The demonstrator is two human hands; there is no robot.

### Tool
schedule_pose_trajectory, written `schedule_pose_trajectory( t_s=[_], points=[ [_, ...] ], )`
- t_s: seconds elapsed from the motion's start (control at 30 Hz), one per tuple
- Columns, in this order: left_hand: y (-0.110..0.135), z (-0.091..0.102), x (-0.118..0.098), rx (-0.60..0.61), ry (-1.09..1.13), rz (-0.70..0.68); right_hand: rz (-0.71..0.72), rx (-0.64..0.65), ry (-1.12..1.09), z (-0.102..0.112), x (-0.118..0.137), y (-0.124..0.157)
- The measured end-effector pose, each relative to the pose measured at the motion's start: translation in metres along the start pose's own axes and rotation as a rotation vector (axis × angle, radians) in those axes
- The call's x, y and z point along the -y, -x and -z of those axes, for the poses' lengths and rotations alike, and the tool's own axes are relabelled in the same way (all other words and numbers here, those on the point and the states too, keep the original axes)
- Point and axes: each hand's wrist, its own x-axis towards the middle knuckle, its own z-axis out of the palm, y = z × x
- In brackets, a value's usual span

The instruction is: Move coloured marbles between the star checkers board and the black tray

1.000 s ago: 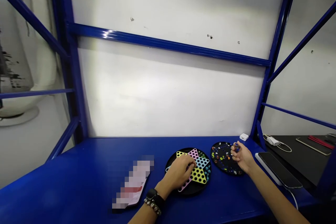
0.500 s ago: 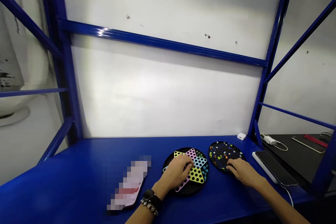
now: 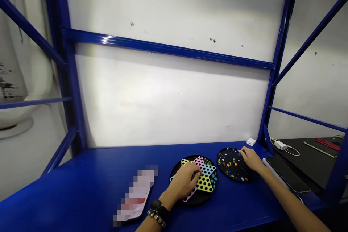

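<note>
My left hand (image 3: pixel 185 181) hovers over or rests on a Chinese checkers board (image 3: pixel 204 184), a star of yellow, pink and blue points with black holes. Its fingers are curled in and hide the middle of the star; whatever they hold is out of sight. Green and blue marbles (image 3: pixel 213 176) lie in the side pockets of the round black base (image 3: pixel 199 200). My right hand (image 3: pixel 251 158) is at the right side of a round black lid (image 3: pixel 230 168) scattered with colourful marbles. The right fingertips are bunched together near its far right rim, and anything between them is too small to make out.
A phone (image 3: pixel 140 194), partly pixelated, lies left of the board. On the right, a dark-screened phone (image 3: pixel 288 174) rests on a white block. A small white case (image 3: pixel 251 141) sits by the back corner. Blue frame posts (image 3: pixel 268 108) border the blue table (image 3: pixel 89 188).
My right hand has moved away from me, from the lid's near right part to its far right rim. My left hand stays over the board. The view has shifted slightly.
</note>
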Motion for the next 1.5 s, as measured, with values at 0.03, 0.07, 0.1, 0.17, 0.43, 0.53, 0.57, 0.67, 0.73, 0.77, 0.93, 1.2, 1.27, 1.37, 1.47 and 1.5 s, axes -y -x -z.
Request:
schedule_pose_trajectory(
  t_s=[0.03,0.07,0.1,0.17,0.43,0.53,0.57,0.67,0.73,0.77,0.93,1.2,1.27,1.37,1.47,1.5],
  points=[
    [0.0,0.0,0.0,0.005,-0.004,0.002,-0.038,0.013,0.068,-0.001,-0.001,-0.013],
    [0.0,0.001,-0.001,0.008,-0.006,0.003,-0.057,0.027,0.139,-0.003,-0.001,-0.024],
    [0.0,0.001,-0.001,0.01,-0.006,0.002,-0.065,0.039,0.201,-0.005,-0.001,-0.034],
    [0.0,0.001,-0.001,0.015,-0.004,0.001,-0.058,0.055,0.279,-0.013,0.003,-0.049],
    [0.001,-0.001,0.001,0.025,-0.008,0.004,0.019,0.126,0.426,-0.041,0.002,-0.056],
    [0.001,0.0,0.001,0.025,-0.01,0.005,0.051,0.136,0.447,-0.04,-0.006,-0.053],
    [0.001,0.0,0.0,0.026,-0.011,0.008,0.061,0.136,0.453,-0.04,-0.008,-0.052],
    [0.001,0.001,-0.001,0.028,-0.011,0.005,0.088,0.121,0.474,-0.042,-0.011,-0.05],
    [0.001,0.001,-0.001,0.024,-0.01,-0.005,0.095,0.107,0.48,-0.043,-0.01,-0.049],
    [0.001,0.001,-0.001,0.023,-0.008,-0.007,0.095,0.107,0.48,-0.042,-0.01,-0.049],
    [0.0,0.0,-0.001,0.027,-0.006,0.001,0.117,0.154,0.416,-0.035,-0.008,-0.047],
    [-0.001,-0.004,0.004,0.018,-0.003,-0.013,0.115,0.152,0.267,-0.03,-0.009,-0.046],
    [-0.001,-0.004,0.004,0.021,-0.007,-0.016,0.116,0.158,0.28,-0.031,-0.008,-0.044],
    [-0.002,-0.003,0.003,0.022,-0.016,-0.019,0.122,0.154,0.305,-0.031,-0.007,-0.042],
    [-0.002,-0.003,0.003,0.022,-0.018,-0.025,0.13,0.155,0.347,-0.031,-0.007,-0.04],
    [-0.002,-0.003,0.003,0.02,-0.018,-0.027,0.134,0.155,0.36,-0.03,-0.007,-0.039]
  ],
)
